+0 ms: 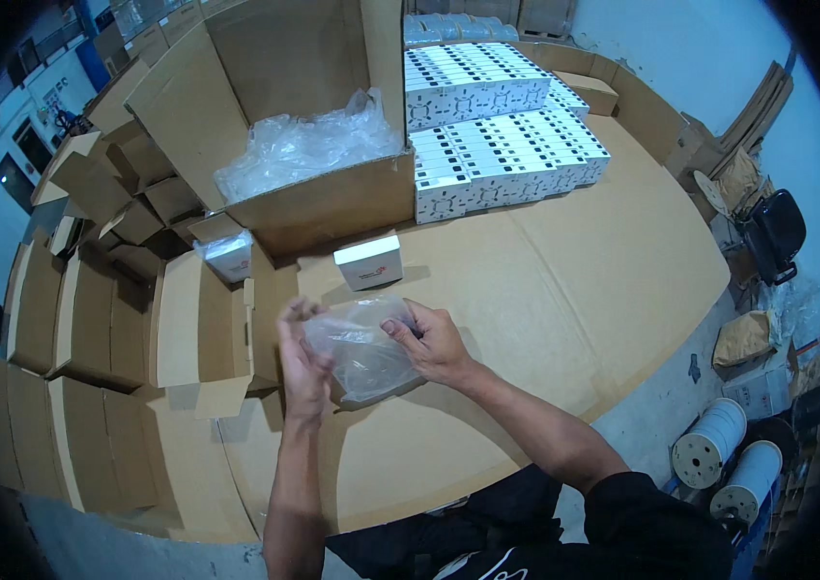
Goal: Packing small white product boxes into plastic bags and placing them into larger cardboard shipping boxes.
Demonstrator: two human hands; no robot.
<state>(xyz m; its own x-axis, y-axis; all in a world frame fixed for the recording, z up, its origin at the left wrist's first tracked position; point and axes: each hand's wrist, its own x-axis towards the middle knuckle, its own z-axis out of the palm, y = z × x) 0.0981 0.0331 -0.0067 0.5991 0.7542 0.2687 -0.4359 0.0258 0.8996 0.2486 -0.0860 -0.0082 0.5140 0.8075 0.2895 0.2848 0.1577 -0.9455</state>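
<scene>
A clear, crumpled plastic bag (361,353) hangs over the table in front of me. My right hand (437,346) is closed on its right edge, with the thumb pressed on top. At the bag's left edge is my left hand (304,362); its fingers are smeared by motion, and I cannot tell whether they grip the plastic. Just beyond the bag, a small white box (369,263) with a small reddish print stands on the cardboard-covered table (545,280).
A large open carton (332,208) with clear plastic bags (318,140) stands at the back. Stacked white boxes (506,155) are right of it. Open brown cartons (197,319) line the left, one holding a plastic-wrapped white box (228,256). Cable spools (709,443) sit at lower right.
</scene>
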